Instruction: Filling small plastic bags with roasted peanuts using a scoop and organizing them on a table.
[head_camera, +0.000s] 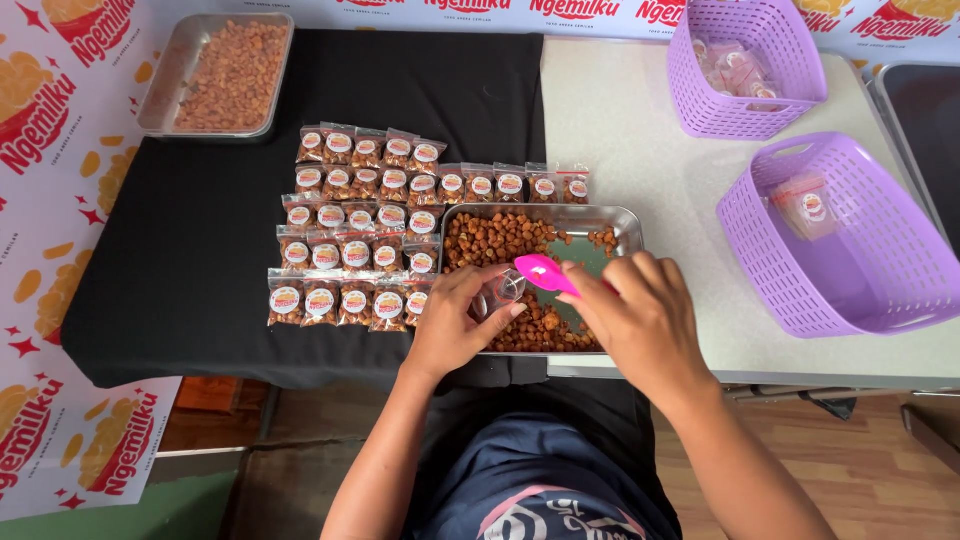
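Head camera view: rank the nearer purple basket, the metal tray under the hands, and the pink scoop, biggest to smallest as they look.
1. Nearer purple basket
2. Metal tray, partly hidden by both hands, so its lead over nothing else is unsure
3. Pink scoop

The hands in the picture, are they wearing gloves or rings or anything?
No. The left hand and the right hand are both bare: no gloves, and no rings, watch or bracelets show. The forearms are bare too, with no sleeves reaching down to them. Each hand is broad with short fingers. Below them, the person wears a dark blue top with a pink and white print.
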